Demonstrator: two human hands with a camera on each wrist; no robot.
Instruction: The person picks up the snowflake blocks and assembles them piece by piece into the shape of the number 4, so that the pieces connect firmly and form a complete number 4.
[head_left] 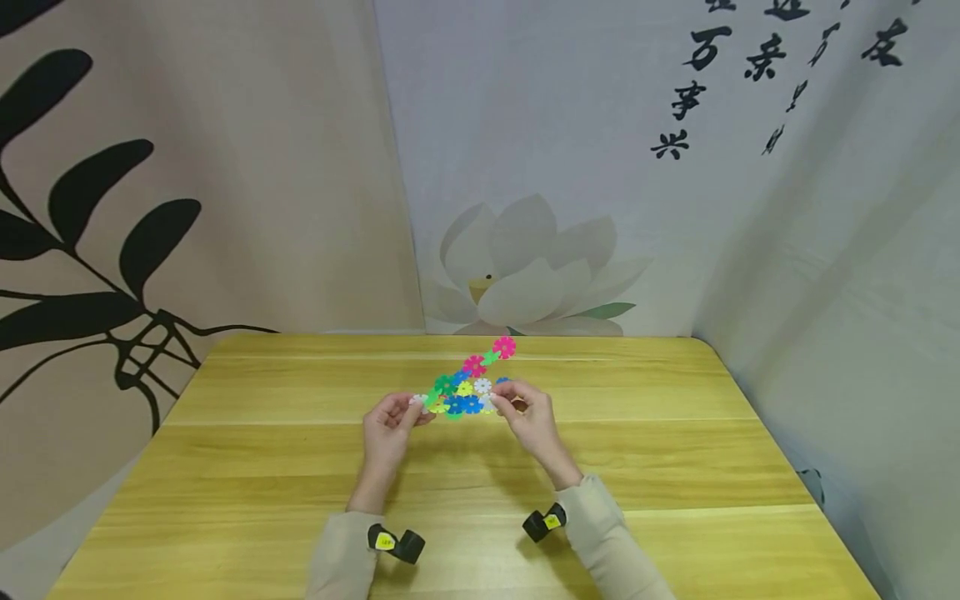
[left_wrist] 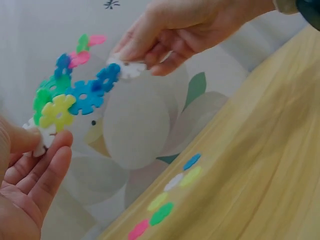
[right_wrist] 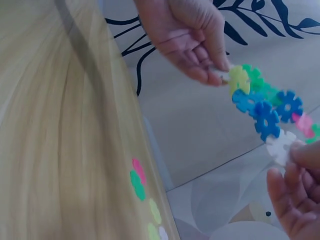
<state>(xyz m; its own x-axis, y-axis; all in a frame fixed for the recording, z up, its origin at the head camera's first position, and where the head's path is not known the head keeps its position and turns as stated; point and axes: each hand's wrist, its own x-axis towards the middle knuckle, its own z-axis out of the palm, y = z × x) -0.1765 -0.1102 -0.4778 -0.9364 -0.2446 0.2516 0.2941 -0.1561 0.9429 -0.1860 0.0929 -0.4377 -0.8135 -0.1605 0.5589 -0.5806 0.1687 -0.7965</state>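
Between my hands hangs a chain of interlocked plastic snowflake discs, held up above the table. The chain has blue, green, yellow, pink and white pieces. My left hand pinches a white disc at the chain's left end between thumb and fingers. At the other end, my right hand pinches another white disc, which joins a blue disc. A branch with pink discs and a small green one rises off the chain's middle in the left wrist view.
Several loose snowflake discs lie in a row near the table's far edge, among them pink, green, yellow, white and blue ones. The wooden table meets a printed curtain behind. Each wrist carries a black camera.
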